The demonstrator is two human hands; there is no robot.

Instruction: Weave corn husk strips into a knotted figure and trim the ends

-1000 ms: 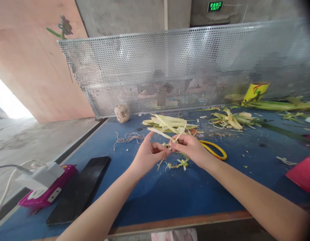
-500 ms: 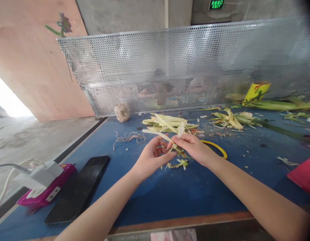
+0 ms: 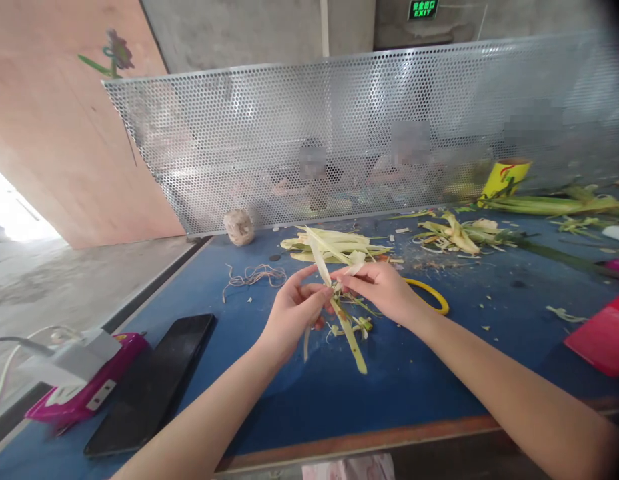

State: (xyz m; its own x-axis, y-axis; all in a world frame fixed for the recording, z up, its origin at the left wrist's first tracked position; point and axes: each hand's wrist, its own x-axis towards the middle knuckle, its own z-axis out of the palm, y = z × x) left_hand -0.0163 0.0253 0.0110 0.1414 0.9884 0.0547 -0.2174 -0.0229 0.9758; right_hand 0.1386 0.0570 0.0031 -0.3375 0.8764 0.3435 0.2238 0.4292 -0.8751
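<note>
Pale green-yellow corn husk strips (image 3: 349,337) are pinched between my two hands above the blue table. My left hand (image 3: 297,307) is closed on them, thumb against the fingers. From the other side my right hand (image 3: 377,287) grips the same strips close to a small knot-like bunch. One strip end sticks up and another hangs toward me. Behind my hands lies a pile of husks (image 3: 339,243). Husk scraps (image 3: 362,325) lie below them, and a yellow ring (image 3: 437,297) shows partly behind my right wrist.
A black phone (image 3: 154,383) and a magenta power strip (image 3: 97,387) with a white plug lie at left. Tangled string (image 3: 254,277) and a twine ball (image 3: 238,227) sit farther back. More husks (image 3: 459,237), a yellow tube (image 3: 505,179) and a red object (image 3: 602,337) are right. A perforated metal screen (image 3: 289,133) stands behind.
A husk strip now hangs down toward me from between my hands, and the upper strip has swung from pointing left to pointing up. The view has shifted slightly.
</note>
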